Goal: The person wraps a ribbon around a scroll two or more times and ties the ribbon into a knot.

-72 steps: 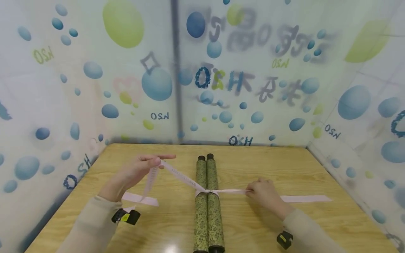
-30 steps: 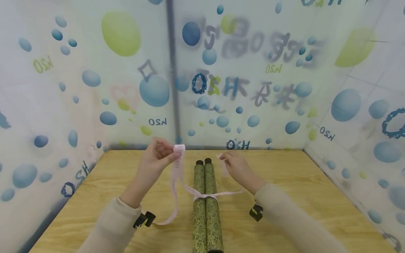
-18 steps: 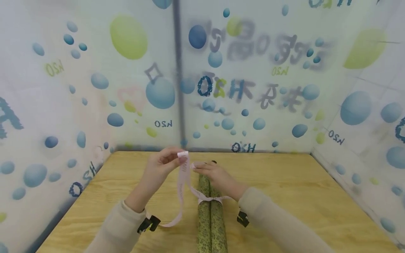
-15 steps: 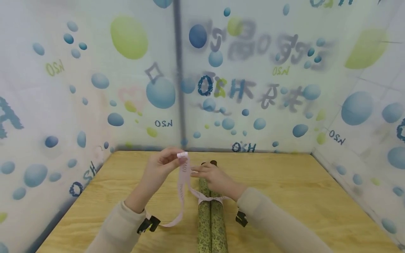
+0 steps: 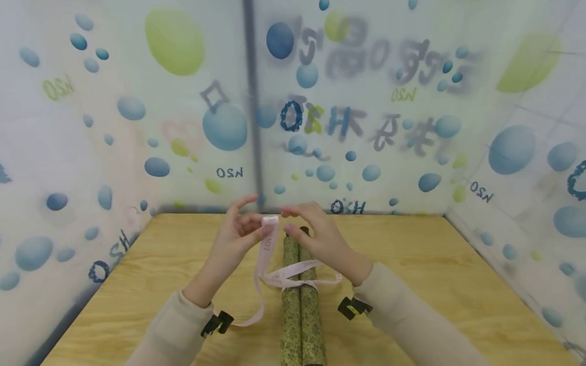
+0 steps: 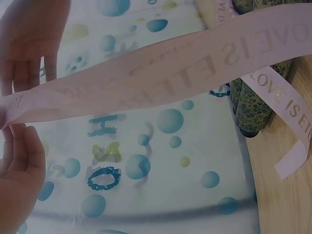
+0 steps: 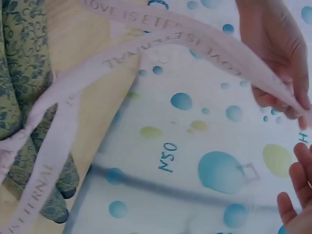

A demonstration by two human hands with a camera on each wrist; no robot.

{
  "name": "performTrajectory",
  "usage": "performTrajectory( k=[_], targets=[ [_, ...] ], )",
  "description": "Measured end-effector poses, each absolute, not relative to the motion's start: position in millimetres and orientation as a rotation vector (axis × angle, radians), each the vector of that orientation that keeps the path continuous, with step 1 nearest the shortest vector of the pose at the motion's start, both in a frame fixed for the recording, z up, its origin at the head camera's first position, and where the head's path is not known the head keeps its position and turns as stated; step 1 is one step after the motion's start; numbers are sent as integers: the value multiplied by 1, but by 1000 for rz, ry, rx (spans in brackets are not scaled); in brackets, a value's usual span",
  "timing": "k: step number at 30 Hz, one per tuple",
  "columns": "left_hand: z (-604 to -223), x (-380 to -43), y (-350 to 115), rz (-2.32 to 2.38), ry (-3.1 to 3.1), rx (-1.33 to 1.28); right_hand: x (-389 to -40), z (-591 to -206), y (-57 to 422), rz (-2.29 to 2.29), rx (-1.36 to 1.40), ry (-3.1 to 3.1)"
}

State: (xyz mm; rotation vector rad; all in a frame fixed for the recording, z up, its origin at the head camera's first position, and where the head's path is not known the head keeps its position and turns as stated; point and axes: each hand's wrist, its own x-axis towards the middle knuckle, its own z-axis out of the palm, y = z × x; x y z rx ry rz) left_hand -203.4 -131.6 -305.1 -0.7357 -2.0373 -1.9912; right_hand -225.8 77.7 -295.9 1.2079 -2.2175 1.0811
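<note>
Two green patterned scrolls (image 5: 293, 320) with dark end knobs lie side by side on the table. Pale pink ribbon (image 5: 269, 239) printed with lettering is knotted round their middle. My left hand (image 5: 231, 241) pinches a raised fold of it between thumb and fingers, left of the scrolls' far ends. Beside that fold hovers my right hand (image 5: 322, 241), thumb and fingers apart, with nothing visibly held. A loose ribbon strip (image 5: 299, 268) crosses over the scrolls beneath the right hand. In the left wrist view a cut ribbon end (image 6: 292, 163) hangs beside the scrolls.
The wooden table (image 5: 403, 254) is bounded by a printed curtain (image 5: 389, 101) at the back and sides. Another length of ribbon (image 5: 256, 315) trails down to the table by the left wrist. Dark cameras sit on both wrists.
From pulling ribbon out to the right, my right hand has come in toward the left hand and released its strip, which now crosses the scrolls. My left hand has raised a fold.
</note>
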Motion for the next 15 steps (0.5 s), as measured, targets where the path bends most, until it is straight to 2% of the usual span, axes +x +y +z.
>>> performTrajectory(
  k=[9, 15],
  targets=[
    [-309, -209, -126, -1962, -2120, -839, -221, -282, 69, 992, 1184, -2180],
    [-345, -231, -136, -1441, -2580, -795, -222, -283, 71, 955, 1100, -2145]
  ],
)
